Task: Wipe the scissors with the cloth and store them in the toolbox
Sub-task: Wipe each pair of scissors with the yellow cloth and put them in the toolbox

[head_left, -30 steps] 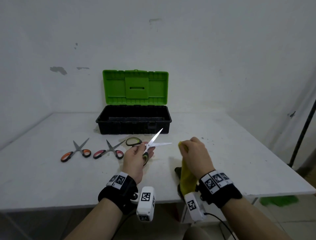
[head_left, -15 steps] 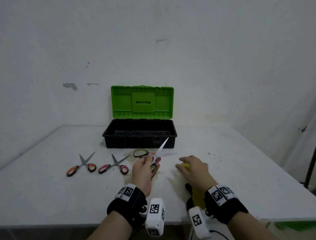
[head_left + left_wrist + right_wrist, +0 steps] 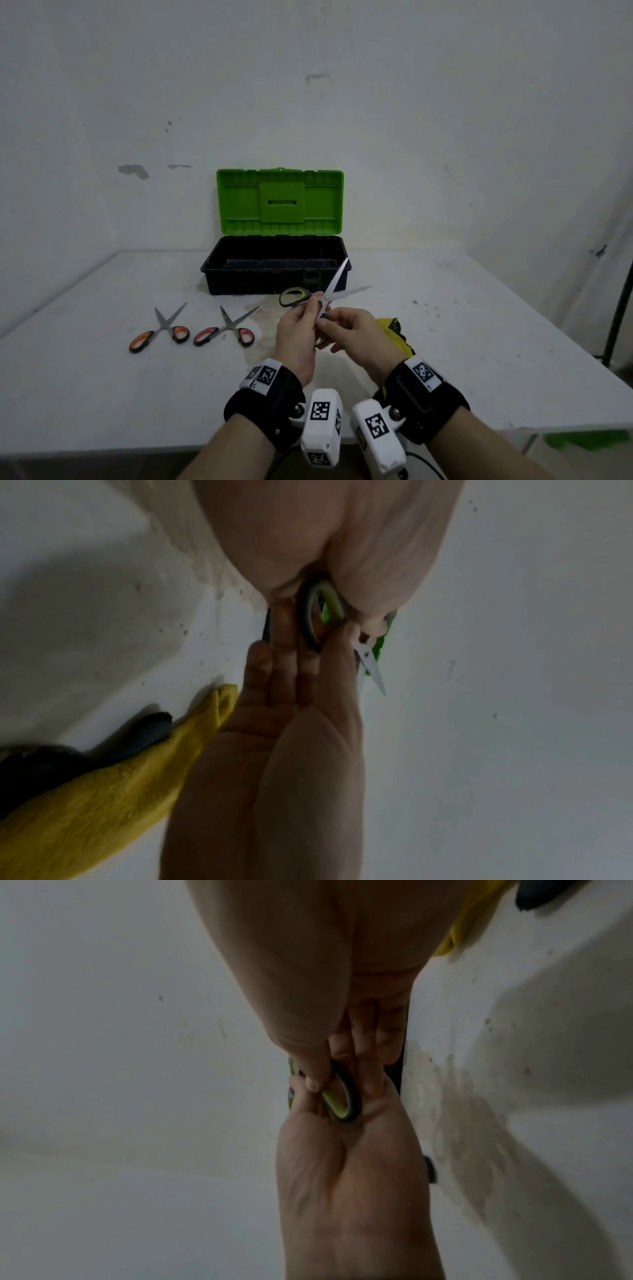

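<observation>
My left hand (image 3: 313,308) holds the green-handled scissors (image 3: 334,287) above the table, blades open and pointing up and right. My right hand (image 3: 325,323) pinches the lower handle ring (image 3: 342,1099) between thumb and fingers; the left wrist view shows the same ring (image 3: 311,615) and the blades (image 3: 371,669). The yellow cloth (image 3: 394,337) lies on the table just right of my right hand, with neither hand on it. The black toolbox (image 3: 274,274) stands open behind, its green lid (image 3: 279,202) upright.
Orange-handled scissors (image 3: 161,330) and red-handled scissors (image 3: 226,329) lie open on the white table (image 3: 102,394), left of my hands. A dark item (image 3: 150,731) lies against the cloth. A stain (image 3: 260,308) marks the table in front of the toolbox.
My right hand has let go of the yellow cloth, which now lies on the table, and has moved left onto the scissors' lower handle. The left hand still holds the scissors.
</observation>
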